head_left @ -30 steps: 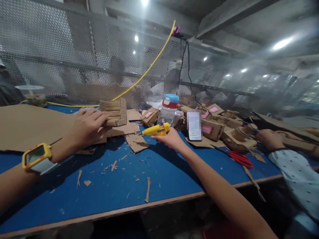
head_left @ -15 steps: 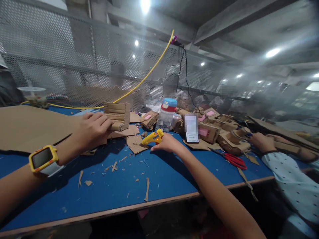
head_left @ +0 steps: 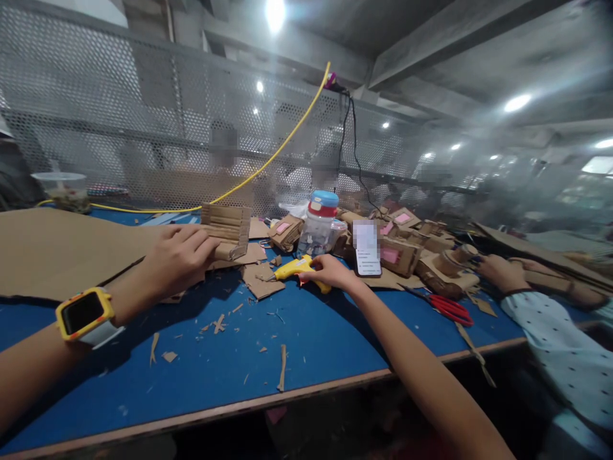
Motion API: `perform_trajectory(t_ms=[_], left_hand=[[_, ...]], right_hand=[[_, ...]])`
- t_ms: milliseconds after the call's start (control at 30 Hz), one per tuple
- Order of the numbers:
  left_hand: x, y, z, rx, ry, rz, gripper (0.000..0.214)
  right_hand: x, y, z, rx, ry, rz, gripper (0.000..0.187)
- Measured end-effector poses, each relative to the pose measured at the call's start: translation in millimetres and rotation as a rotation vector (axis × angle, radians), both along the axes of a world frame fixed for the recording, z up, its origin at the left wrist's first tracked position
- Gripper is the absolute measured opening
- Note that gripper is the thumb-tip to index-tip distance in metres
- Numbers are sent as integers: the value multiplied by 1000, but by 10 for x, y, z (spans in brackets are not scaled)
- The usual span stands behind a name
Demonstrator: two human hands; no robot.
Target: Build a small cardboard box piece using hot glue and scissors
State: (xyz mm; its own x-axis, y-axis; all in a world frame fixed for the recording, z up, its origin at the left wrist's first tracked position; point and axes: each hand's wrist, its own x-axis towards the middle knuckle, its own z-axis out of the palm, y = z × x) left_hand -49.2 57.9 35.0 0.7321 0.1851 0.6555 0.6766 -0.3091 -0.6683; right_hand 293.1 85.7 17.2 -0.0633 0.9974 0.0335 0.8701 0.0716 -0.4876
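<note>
My left hand (head_left: pixel 184 255) grips a folded piece of corrugated cardboard (head_left: pixel 230 230), its fingers closed over the near side and the ridged inner face showing. Under my right hand (head_left: pixel 332 271) lies a yellow hot glue gun (head_left: pixel 293 268), low at the tabletop on its side. My thumb and fingers are closed round its body, and its handle pokes out below them. The gun's nozzle points left over a small cardboard scrap (head_left: pixel 262 284), which has a glue-like mark on it.
A lidded water bottle (head_left: pixel 318 227) and a propped phone (head_left: pixel 366 252) stand behind my right hand. Red-handled scissors (head_left: pixel 450 310) lie rightward, near another person's hand (head_left: pixel 502 273). A large cardboard sheet (head_left: pixel 62 249) covers the left. Scraps litter the blue table (head_left: pixel 215 370).
The glue gun has turned in my right hand and sits lower, its handle now visible toward the right. My left hand keeps the cardboard in nearly the same place.
</note>
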Motion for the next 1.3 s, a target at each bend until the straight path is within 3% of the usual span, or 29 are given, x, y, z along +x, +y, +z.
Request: perform_trajectory(t_ms=[133, 267, 767, 967, 1300], left_hand=[[29, -21, 26, 41, -1, 2, 9], [46, -32, 44, 47, -1, -20, 10], [60, -32, 29, 29, -4, -52, 17], [63, -23, -21, -15, -14, -102, 19], [75, -41, -139, -166, -30, -64, 23]], right_hand=[[13, -2, 3, -27, -80, -29, 49], [26, 1, -3, -39, -125, -23, 51], [34, 22, -7, 150, 52, -85, 28], [20, 52, -60, 145, 96, -68, 24], [21, 89, -109, 114, 83, -71, 25]])
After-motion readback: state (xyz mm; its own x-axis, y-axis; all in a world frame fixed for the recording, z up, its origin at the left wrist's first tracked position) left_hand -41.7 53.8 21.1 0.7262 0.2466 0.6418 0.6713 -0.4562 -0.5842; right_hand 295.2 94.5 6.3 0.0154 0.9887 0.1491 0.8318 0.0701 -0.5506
